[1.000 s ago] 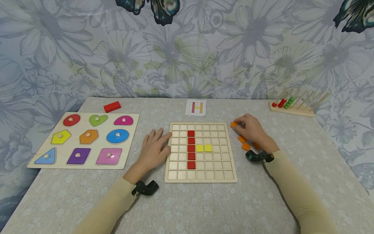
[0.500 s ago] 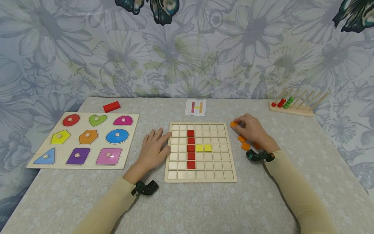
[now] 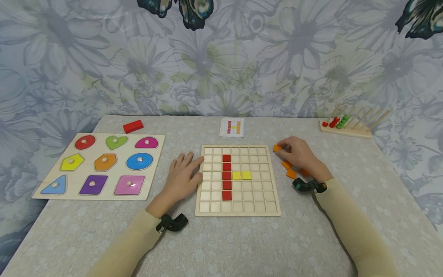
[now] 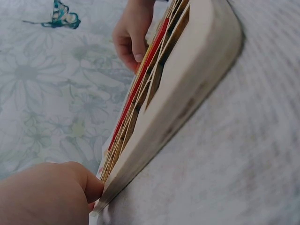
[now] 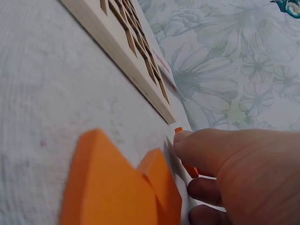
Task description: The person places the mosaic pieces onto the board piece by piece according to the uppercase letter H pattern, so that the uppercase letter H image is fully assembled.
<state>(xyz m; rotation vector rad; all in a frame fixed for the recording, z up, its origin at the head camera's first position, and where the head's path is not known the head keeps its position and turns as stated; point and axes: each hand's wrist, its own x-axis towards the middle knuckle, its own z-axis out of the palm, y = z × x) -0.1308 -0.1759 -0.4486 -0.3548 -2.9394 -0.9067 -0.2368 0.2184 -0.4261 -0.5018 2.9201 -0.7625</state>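
A wooden grid board (image 3: 238,214) lies in the middle of the table. In it stand a column of red square tiles (image 3: 226,176) and two yellow tiles (image 3: 241,175) side by side. My left hand (image 3: 181,175) rests with spread fingers at the board's left edge, fingertips touching the frame. To the right of the board, my right hand (image 3: 297,152) pinches an orange tile (image 3: 277,148) between thumb and fingers; the right wrist view shows the thumb (image 5: 201,147) over it. Several more orange tiles (image 3: 291,174) lie just below that hand, one partly hidden by it.
A small pattern card (image 3: 232,127) lies behind the board. On the left is a shape puzzle board (image 3: 157,161) with knobbed pieces, and a red block (image 3: 133,126) behind it. A wooden peg stand (image 3: 346,130) with red and green beads stands at the back right.
My right hand has shifted very slightly toward me, still pinching the orange tile. The left hand and the tiles on the board stay as they were.
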